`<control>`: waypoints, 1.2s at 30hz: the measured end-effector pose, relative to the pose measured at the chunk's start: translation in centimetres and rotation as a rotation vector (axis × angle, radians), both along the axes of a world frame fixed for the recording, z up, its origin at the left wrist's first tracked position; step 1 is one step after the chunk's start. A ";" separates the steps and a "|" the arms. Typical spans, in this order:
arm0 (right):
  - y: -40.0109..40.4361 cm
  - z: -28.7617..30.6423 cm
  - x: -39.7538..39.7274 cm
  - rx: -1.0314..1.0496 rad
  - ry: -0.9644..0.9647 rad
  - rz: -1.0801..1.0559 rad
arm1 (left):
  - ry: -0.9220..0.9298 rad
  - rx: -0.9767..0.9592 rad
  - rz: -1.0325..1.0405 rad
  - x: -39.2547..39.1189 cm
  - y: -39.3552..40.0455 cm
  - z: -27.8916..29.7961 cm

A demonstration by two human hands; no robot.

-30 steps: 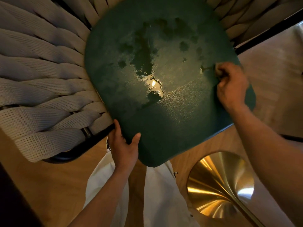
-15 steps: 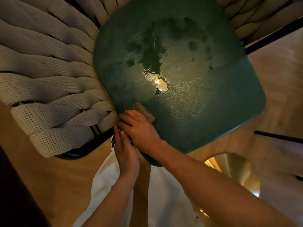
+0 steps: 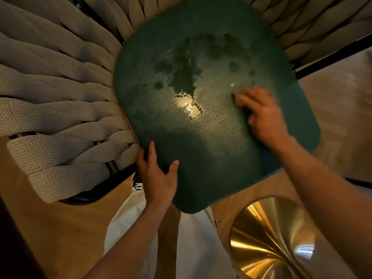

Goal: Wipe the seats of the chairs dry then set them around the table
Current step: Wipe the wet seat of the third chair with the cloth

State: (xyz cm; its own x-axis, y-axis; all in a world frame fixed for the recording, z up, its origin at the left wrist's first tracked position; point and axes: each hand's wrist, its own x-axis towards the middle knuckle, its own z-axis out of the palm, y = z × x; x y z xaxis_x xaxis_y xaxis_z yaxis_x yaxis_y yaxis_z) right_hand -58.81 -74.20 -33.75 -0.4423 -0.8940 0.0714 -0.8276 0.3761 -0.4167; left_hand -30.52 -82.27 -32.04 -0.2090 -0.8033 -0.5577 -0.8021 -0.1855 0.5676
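A dark green chair seat (image 3: 201, 148) fills the middle of the view, with dark wet patches (image 3: 185, 77) and a shining puddle (image 3: 191, 105) near its centre. My right hand (image 3: 261, 115) is on the seat's right side, fingers curled over a small cloth (image 3: 236, 97) that is mostly hidden beneath them; the hand is blurred. My left hand (image 3: 159, 176) holds the seat's near left edge, with the thumb on top.
Thick woven grey rope (image 3: 50, 117) forms the chair's back and arms round the seat, on a black frame (image 3: 332, 55). A brass cone-shaped table base (image 3: 271, 238) stands on the wooden floor (image 3: 50, 228) at lower right. My white trousers show below the seat.
My right hand swept with the cloth from the seat's near left corner, beside my left hand, across to the right side. My left hand kept its hold on the edge.
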 end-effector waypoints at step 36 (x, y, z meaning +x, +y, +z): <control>-8.5 -0.8 16.0 0.009 -0.084 0.329 | 0.215 0.158 0.288 -0.2 -2.9 1.6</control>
State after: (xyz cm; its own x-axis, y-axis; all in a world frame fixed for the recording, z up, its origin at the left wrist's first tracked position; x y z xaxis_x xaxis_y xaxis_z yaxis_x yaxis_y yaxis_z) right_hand -42.86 -82.69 -34.56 -0.1335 -0.9903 0.0383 -0.8680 0.0982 -0.4868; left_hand -30.74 -85.13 -30.44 -0.1129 -0.7540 -0.6471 -0.5704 -0.4841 0.6635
